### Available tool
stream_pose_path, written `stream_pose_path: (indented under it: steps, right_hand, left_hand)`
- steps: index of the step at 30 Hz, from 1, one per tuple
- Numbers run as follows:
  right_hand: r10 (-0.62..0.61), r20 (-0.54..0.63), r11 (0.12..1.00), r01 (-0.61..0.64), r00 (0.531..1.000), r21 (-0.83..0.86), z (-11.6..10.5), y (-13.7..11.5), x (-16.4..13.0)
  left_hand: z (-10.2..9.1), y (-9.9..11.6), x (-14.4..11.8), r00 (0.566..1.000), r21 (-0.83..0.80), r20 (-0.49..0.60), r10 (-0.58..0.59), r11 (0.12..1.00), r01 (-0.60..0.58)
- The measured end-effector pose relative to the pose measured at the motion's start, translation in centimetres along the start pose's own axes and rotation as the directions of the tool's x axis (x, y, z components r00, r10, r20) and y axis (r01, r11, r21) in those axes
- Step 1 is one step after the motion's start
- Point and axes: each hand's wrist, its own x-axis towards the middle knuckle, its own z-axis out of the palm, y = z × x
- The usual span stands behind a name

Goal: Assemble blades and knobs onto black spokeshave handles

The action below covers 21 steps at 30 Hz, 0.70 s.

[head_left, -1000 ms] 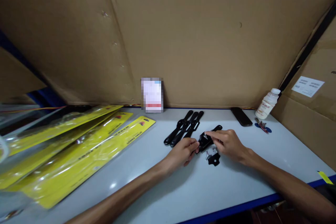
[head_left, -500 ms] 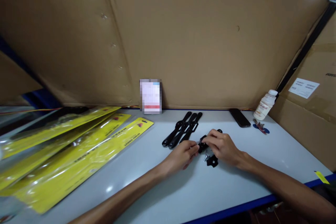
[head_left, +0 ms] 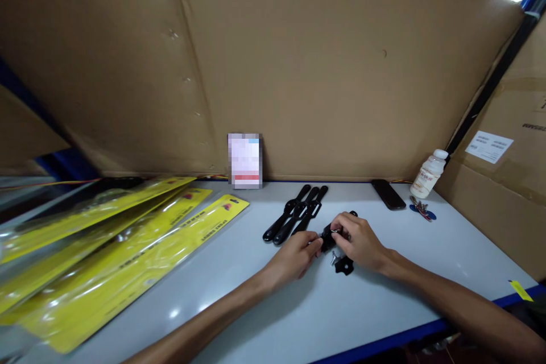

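Note:
A black spokeshave (head_left: 327, 239) lies between my hands, its middle partly covered by my fingers and one handle end showing beyond my right hand. My left hand (head_left: 294, 253) is closed, with thumb and fingers pinching the spokeshave near its body. Over that same body, my right hand (head_left: 360, 242) is closed too, and a small shiny metal part (head_left: 335, 231) shows at its fingertips. Just below on the table are a silver screw (head_left: 334, 259) and a black notched cap plate (head_left: 343, 265) with a hole. Several more black spokeshaves (head_left: 296, 213) lie side by side behind my left hand.
Yellow blister packs (head_left: 140, 261) fan out across the left of the grey table (head_left: 239, 318). At the back stands a blurred upright card or screen (head_left: 245, 160). A phone (head_left: 388, 194), a white bottle (head_left: 429, 173) and keys (head_left: 422, 209) are at the right. Cardboard (head_left: 298, 68) walls the back.
My right fingers have shifted slightly on the spokeshave's body, and a shiny metal part now shows at their tips. My left hand keeps its grip. The view has tilted slightly.

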Motion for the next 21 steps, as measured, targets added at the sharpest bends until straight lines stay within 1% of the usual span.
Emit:
stream_pose_path:
  steps: [4, 7, 11, 13, 15, 18, 21]
  right_hand:
    - [-0.005, -0.001, 1.0, 0.005, 1.0, -0.001, -0.4, 0.1, 0.1]
    - [0.025, -0.003, 0.998, -0.025, 1.0, -0.054, -1.5, 0.5, 0.5]
    - [0.149, -0.004, 0.97, -0.147, 0.989, -0.191, -3.2, 2.5, 1.1]
    - [0.216, -0.001, 0.947, -0.209, 0.976, -0.245, -3.6, 3.8, 1.3]
    - [0.251, 0.01, 0.933, -0.239, 0.968, -0.27, -3.8, 5.0, 1.4]
    - [0.25, 0.035, 0.934, -0.232, 0.968, -0.27, -4.0, 5.7, 1.3]
    - [0.211, 0.009, 0.941, -0.2, 0.977, -0.273, -4.2, 5.0, 1.3]
  left_hand:
    - [-0.1, 0.3, -0.1, 1.0, -0.055, -0.008, -0.02, 0.998, 0.019]
    - [-0.2, 0.8, -0.4, 0.999, -0.085, -0.019, -0.036, 0.996, 0.034]
    - [-0.4, 1.1, -0.6, 0.998, -0.09, -0.044, -0.046, 0.995, 0.041]
    - [-0.5, 1.1, -0.7, 0.997, -0.083, -0.059, -0.043, 0.996, 0.038]
    - [-0.6, 1.0, -0.8, 0.998, -0.08, -0.06, -0.036, 0.996, 0.031]
    - [-0.6, 1.0, -0.8, 0.998, -0.075, -0.053, -0.039, 0.997, 0.035]
    - [-0.5, 1.0, -0.7, 0.998, -0.08, -0.052, -0.037, 0.996, 0.033]
